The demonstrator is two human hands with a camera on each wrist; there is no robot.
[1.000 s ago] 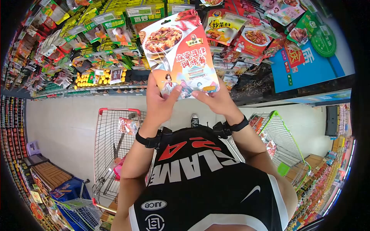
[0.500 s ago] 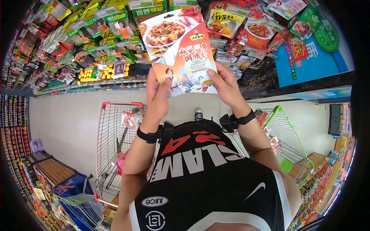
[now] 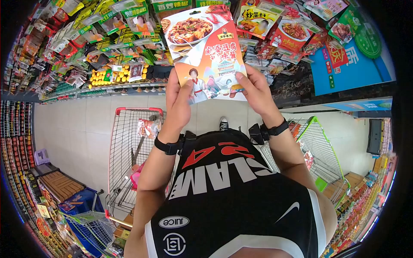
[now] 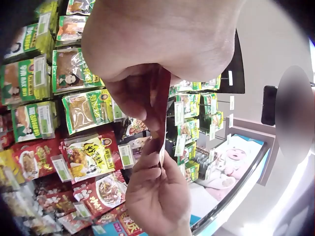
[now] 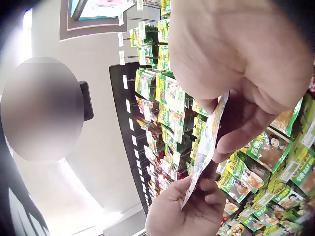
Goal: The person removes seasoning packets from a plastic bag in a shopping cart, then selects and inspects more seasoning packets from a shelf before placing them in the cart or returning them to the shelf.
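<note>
The packet (image 3: 205,53) is held up in front of the person, before the hanging sachets (image 3: 140,21), its printed face toward the head camera and its hang hole at the top. The left hand (image 3: 178,101) grips its lower left corner, thumb on the front and fingers curled behind; the right hand (image 3: 259,95) pinches the lower right corner in the same way. Each wrist wears a black strap. To the right of the packet, beyond more sachets, is a blue board (image 3: 350,71). Below the hands, a shoe (image 3: 223,124) shows on the pale floor (image 3: 86,120). A red-trimmed cart (image 3: 140,110) with a packet inside stands left, a green-trimmed cart (image 3: 315,119) right.
</note>
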